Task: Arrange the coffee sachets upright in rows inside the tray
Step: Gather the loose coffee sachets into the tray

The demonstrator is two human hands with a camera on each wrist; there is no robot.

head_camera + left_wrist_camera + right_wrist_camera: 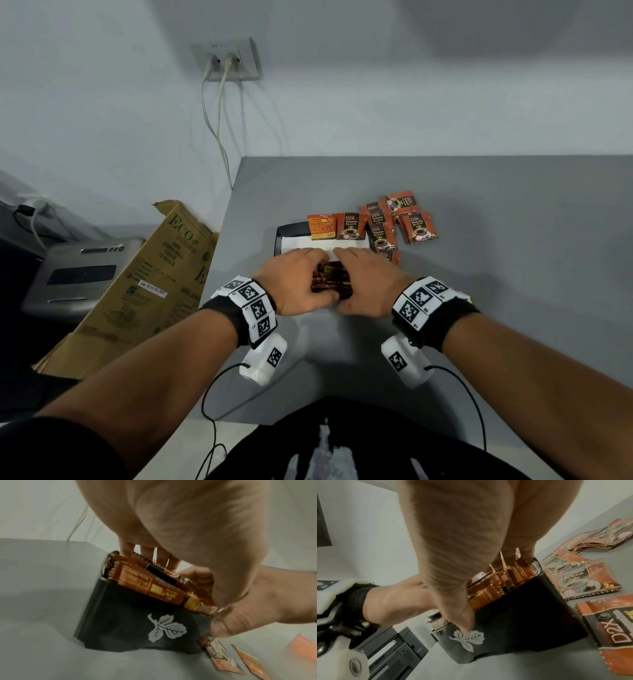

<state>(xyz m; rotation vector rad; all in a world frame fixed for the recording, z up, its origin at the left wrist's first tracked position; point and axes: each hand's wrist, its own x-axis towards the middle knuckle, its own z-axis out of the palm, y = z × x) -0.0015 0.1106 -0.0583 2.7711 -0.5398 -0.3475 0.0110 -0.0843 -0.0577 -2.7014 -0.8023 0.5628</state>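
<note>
A black tray (283, 232) with a white lining sits mid-table; its near wall carries a white leaf logo (164, 628). Two orange sachets (337, 226) stand upright against its far side. In the near part, a bundle of coffee sachets (331, 279) stands on edge. My left hand (305, 274) grips the bundle from the left, fingers curled over its far side. My right hand (363, 274) grips it from the right, thumb (221, 627) down on the tray's front wall (513, 615). The sachet tops (496, 586) lean slightly. Several loose sachets (418, 228) lie flat to the tray's right.
The grey table (496, 308) ends at its left edge just beyond the tray. A tilted cardboard box (154, 274) and a grey printer (78, 274) stand left of it. Cables hang from a wall socket (226, 61) behind.
</note>
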